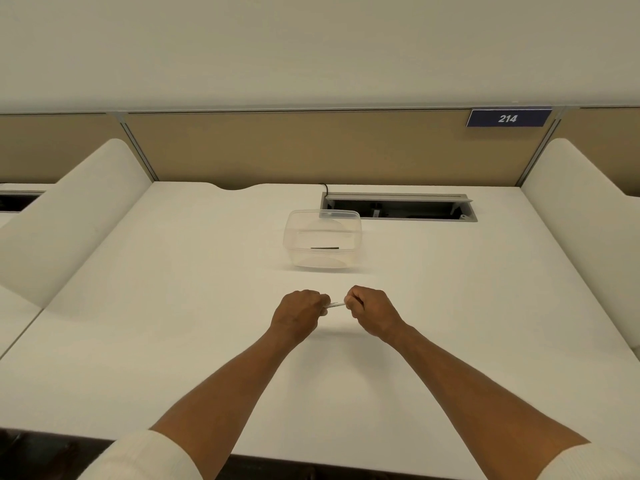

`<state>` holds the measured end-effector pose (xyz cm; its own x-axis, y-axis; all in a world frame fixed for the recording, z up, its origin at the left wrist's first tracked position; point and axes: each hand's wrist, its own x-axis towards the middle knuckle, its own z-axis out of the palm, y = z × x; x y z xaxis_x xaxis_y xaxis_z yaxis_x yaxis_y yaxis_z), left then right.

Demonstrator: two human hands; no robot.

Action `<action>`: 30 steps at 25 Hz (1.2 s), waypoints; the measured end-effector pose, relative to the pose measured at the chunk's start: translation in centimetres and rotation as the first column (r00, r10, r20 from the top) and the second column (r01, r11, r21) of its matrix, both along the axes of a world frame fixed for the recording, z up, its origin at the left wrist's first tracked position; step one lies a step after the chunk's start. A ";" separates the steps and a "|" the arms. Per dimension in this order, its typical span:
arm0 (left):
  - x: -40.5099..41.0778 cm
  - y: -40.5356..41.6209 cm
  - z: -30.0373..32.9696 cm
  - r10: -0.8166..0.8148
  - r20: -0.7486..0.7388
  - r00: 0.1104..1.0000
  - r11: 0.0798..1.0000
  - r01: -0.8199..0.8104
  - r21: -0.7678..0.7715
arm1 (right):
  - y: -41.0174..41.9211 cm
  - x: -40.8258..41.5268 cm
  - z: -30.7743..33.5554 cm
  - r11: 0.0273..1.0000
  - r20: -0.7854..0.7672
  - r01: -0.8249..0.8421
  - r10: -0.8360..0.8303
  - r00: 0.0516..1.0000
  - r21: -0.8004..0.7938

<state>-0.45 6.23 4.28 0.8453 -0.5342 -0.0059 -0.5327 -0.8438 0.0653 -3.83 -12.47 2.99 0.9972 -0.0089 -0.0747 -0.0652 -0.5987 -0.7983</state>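
While the left hand (299, 311) and the right hand (374, 311) each pinch one end of a thin pale stick (336, 304) just above the desk (173, 306), near the clear tub (300, 237) beyond them (a dark strip (324, 248) already lies inside), the job looks partway done, with this piece not yet dropped in.

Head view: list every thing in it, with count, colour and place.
thin stick: one, whitish, above the desk between both hands
container: one, clear plastic, on the desk beyond the hands
dark strip: one, black, inside the container
desk: one, white, fills the foreground
cable tray: one, grey, desk's back right
number sign: one, blue, reads 214, on the partition
partition: one, tan, behind the desk
side dividers: two, white, left and right
left hand: one, pinches the stick's left end
right hand: one, pinches its right end
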 end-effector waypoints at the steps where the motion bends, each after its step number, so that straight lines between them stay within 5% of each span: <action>1: 0.0 -0.1 0.1 -0.001 -0.002 1.000 1.000 0.001 -0.002 | 0.1 0.1 0.1 1.000 -0.003 0.000 0.000 1.000 -0.009; 10: 0.0 -0.3 0.3 -0.020 0.024 1.000 1.000 0.020 -0.015 | 1.1 0.5 0.5 0.989 -0.111 0.034 -0.050 0.993 -0.145; 16: 0.0 -0.2 0.6 -0.061 0.060 0.996 0.997 0.059 0.047 | 0.4 0.5 0.5 0.914 -0.421 0.215 -0.055 0.905 0.343; 21: 0.2 -0.4 1.1 -0.074 0.051 0.996 0.996 0.071 0.053 | -0.3 -0.2 0.2 0.984 -0.136 0.062 -0.039 0.990 0.167; 24: 0.3 -0.8 1.1 -0.088 0.039 0.995 0.995 0.086 0.049 | -0.7 -0.2 0.0 0.995 0.038 -0.057 0.060 0.997 -0.081; 30: 0.0 -1.3 0.6 -0.119 0.021 0.993 0.993 0.118 0.029 | -1.4 -0.2 0.1 0.987 -0.034 -0.028 0.023 0.999 -0.156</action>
